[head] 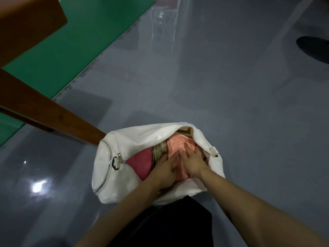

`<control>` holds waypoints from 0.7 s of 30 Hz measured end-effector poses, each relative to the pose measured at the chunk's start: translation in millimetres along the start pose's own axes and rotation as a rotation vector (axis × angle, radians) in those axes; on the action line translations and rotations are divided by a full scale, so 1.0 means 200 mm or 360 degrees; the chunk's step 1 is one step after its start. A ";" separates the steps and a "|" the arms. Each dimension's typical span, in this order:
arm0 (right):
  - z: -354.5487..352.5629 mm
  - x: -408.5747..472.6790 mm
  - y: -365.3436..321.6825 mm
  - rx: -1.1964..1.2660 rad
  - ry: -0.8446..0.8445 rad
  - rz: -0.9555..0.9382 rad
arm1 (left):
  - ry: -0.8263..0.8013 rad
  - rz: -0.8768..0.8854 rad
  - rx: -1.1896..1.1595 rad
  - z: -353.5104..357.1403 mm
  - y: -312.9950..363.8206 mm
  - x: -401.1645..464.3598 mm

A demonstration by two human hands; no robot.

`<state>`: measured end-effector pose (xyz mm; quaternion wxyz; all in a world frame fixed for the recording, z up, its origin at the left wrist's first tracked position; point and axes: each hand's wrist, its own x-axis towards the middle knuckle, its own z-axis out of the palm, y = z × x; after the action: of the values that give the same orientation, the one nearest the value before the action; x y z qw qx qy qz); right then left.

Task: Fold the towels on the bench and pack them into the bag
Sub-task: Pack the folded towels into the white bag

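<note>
A white duffel bag (142, 139) lies unzipped on the grey floor just in front of me. Inside it sit folded towels: a light pink patterned towel (175, 146) in the middle, a dark pink towel (142, 164) at the left, and a beige-green towel (160, 150) between them. My left hand (164, 172) and my right hand (191, 162) lie side by side with straight fingers, pressing flat on the light pink towel inside the opening. Neither hand grips anything.
A brown wooden bench (44, 106) runs along the left, its end touching the bag. A green mat (71, 47) lies under the bench. Another person's dark shoe (313, 49) stands at the far right. Glossy grey floor (231, 104) surrounds the bag.
</note>
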<state>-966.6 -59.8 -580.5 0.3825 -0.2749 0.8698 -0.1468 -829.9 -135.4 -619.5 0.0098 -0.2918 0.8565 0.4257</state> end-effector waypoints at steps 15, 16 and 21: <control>0.20 0.00 -0.15 -0.0173 0.0082 -0.0214 | 0.0376 -0.0149 -0.0217 0.09 -0.04 -0.04; 0.19 0.00 -0.14 -0.0153 0.0085 -0.0207 | 0.0397 -0.0150 -0.0419 0.09 0.02 -0.07; 0.19 0.04 -0.06 -0.0384 0.0048 -0.0264 | 0.0262 -0.0208 -0.0637 0.22 -0.07 0.02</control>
<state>-938.8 -76.3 -605.6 0.3199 -0.3877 0.8611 -0.0763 -836.0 -112.5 -659.0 -0.0907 -0.3766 0.7321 0.5604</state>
